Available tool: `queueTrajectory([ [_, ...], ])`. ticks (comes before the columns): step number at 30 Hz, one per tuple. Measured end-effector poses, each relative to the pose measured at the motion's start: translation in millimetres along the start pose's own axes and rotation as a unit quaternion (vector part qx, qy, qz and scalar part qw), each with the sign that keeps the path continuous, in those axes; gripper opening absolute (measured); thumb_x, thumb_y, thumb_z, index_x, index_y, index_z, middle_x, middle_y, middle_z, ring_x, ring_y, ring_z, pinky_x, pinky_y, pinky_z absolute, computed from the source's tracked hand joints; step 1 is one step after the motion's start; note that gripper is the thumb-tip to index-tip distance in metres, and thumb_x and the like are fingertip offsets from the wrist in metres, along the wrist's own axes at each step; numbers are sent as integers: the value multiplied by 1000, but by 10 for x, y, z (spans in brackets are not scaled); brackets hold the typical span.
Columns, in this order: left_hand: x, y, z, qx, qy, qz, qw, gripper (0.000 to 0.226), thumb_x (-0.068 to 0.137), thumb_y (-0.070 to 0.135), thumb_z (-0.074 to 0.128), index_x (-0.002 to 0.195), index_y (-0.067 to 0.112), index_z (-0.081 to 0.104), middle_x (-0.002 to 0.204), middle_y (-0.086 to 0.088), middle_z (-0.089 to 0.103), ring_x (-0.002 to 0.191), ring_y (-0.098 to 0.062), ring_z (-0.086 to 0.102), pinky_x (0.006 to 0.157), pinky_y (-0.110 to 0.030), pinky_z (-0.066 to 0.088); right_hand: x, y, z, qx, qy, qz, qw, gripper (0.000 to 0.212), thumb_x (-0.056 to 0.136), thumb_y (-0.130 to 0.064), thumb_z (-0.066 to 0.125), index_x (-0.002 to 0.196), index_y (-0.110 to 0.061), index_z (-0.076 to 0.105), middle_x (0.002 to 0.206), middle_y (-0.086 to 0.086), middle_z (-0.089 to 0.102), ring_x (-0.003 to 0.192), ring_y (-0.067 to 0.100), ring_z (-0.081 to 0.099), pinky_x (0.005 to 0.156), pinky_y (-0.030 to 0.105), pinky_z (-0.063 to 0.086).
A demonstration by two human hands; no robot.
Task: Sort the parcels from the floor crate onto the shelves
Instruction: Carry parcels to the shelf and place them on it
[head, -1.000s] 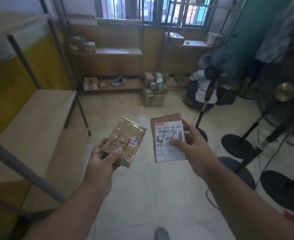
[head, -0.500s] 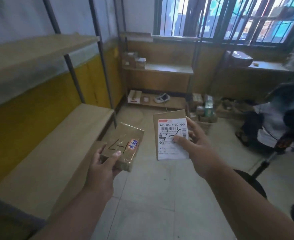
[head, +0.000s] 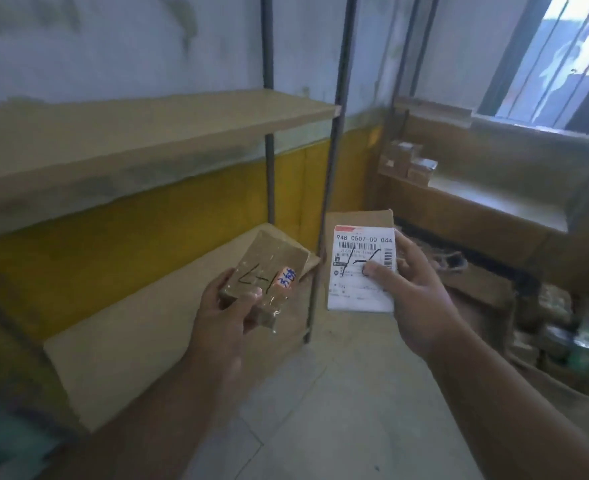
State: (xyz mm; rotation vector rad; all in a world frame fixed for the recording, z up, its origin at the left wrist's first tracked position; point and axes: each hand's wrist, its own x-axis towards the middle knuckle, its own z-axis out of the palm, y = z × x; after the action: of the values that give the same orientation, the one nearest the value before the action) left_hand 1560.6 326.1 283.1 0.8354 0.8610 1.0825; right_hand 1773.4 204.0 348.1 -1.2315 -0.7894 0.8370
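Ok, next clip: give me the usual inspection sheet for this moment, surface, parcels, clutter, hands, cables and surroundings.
Surface: lower shelf board and upper shelf board, bare where visible.
Job's things: taped brown parcel marked in black pen; flat parcel with a white shipping label.
Clutter: small boxes on the far shelf; packages piled low at right, blurred.
Hands: left hand grips the taped brown parcel; right hand pinches the flat parcel, thumb on the label.
Cables: nothing seen.
Surroundings: yellow and white wall, barred window, tiled floor.
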Motion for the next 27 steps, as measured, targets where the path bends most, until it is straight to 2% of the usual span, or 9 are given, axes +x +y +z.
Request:
queueTrajectory([
  [3,-45,-29,-14,-14,85,40,996,47,86,-2,69,126,21,59,105,-1,74,83,-21,73,74,-46,59,420,-19,143,18,-85,21,996,74,78,-11,75,144,-25,46,121,18,67,108,34,68,88,53,55],
  [6,-223,-12,-41,-29,181,72,980,50,87,-1,69,132,18,57,117,-17,71,80,-28,69,74,-56,56,690,-157,347,26,-194,45,980,71,78,-10,71,143,-23,47,119,19,68,104,34,70,77,44,59],
  [8,-382,49,-115,-52,246,101,963,48,87,-1,69,130,18,58,116,-16,71,77,-26,70,71,-48,57,815,-266,567,21,-255,47,966,62,85,-6,68,141,-26,48,115,16,70,101,32,71,77,44,59],
  [9,-476,95,-162,-61,268,115,954,45,87,-1,68,126,20,60,113,-13,73,79,-25,71,72,-45,57,853,-314,701,18,-278,42,960,58,88,-6,66,140,-27,49,112,14,72,100,31,72,76,44,59],
  [12,-851,296,-346,-73,335,159,926,41,88,0,67,121,23,61,109,-7,75,90,-27,73,89,-51,54,844,-446,1214,30,-344,40,938,54,91,-5,65,138,-27,51,109,9,74,98,27,73,71,36,60],
  [15,-1168,515,-556,-81,382,199,899,37,89,1,66,119,22,61,104,-5,77,94,-29,73,93,-54,54,750,-562,1713,37,-405,43,912,50,93,-8,64,138,-25,51,111,8,74,101,27,72,78,39,59],
  [20,-1327,818,-733,-71,402,231,883,40,90,3,65,125,21,59,115,-8,73,102,-30,71,94,-55,54,708,-867,2324,48,-409,9,911,45,91,-18,69,133,-26,55,100,-4,77,89,17,75,67,31,59],
  [24,-1446,1009,-828,-76,409,252,874,45,90,2,64,131,18,57,116,-9,73,105,-31,71,93,-52,54,752,-1093,2839,61,-408,27,910,45,87,-20,74,129,-24,57,102,0,77,89,19,75,76,41,61],
  [27,-1495,1132,-901,-75,430,269,859,43,90,2,63,130,17,59,112,-10,74,100,-31,71,98,-59,50,815,-1261,3230,38,-396,39,917,38,86,-29,75,121,-22,62,94,-2,78,80,17,76,64,34,61],
])
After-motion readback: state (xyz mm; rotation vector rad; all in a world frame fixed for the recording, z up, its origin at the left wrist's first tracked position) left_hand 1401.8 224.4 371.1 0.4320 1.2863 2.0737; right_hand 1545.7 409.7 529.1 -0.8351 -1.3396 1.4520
